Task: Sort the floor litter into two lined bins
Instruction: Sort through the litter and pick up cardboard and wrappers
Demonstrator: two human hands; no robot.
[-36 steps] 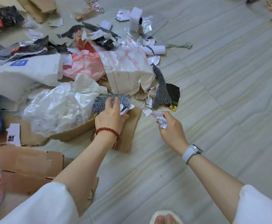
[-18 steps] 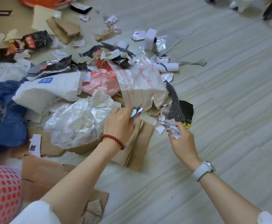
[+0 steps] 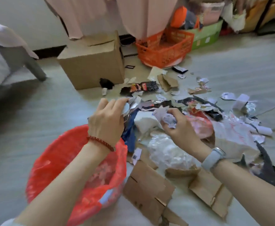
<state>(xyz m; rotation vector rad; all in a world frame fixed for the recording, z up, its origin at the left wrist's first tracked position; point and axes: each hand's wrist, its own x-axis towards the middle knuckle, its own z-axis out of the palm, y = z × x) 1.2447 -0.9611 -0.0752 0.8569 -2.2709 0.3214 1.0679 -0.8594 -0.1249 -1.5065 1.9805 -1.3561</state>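
From the head camera the whole picture is smeared by motion, so small scraps in the litter pile point(image 3: 190, 111) are hard to tell apart, and I cannot read any print on them. My elbows are cut off by the bottom edge. My left forearm crosses the bin point(image 3: 71, 163) at seven o'clock and hides part of its rim; a thin, crinkled red plastic liner covers it, with pale scraps inside. I see only this one bin.

My left hand point(image 3: 108, 119) is curled, fingers pinching a small white rounded scrap point(image 3: 125, 108) at the pile's near edge. My right hand point(image 3: 177, 126) is closed round a crumpled wad of white paper point(image 3: 167, 117). Flat torn brown cardboard point(image 3: 148, 188) lies at six o'clock, with glossy clear plastic point(image 3: 166, 149) above it.

Since a second ago the view has swung up: the bin, a brown box point(image 3: 92, 62) at twelve o'clock and an orange basket point(image 3: 164, 48) at one o'clock have come into sight, and both hands have lifted off the floor point(image 3: 231, 70) towards the bin.
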